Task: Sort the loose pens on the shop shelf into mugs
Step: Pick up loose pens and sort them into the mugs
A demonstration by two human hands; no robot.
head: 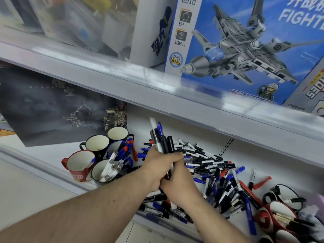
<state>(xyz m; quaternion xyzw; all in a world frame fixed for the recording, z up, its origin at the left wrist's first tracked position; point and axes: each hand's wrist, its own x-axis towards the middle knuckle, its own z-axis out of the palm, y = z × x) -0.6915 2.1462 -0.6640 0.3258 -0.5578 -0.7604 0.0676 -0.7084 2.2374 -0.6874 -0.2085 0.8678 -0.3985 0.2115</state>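
My left hand [158, 166] grips a bunch of pens [160, 139] that stand upright out of its fist, black, blue and white ones. My right hand [178, 185] curls round the lower ends of the same bunch, just below the left hand. Under and right of both hands lies a big pile of loose pens [219, 172] on the white shelf [52, 151]. To the left stand several mugs: a red mug [78, 166], a black mug [96, 143], another black mug [118, 134], a blue mug with blue pens [125, 151] and a mug with white markers [109, 170].
The upper shelf edge [157, 92] overhangs close above the hands, carrying toy boxes [245, 41]. A dark poster box [52, 106] leans behind the mugs. Red and black mugs with pens [284, 216] lie at the right. The shelf's front rail [43, 171] runs along the near edge.
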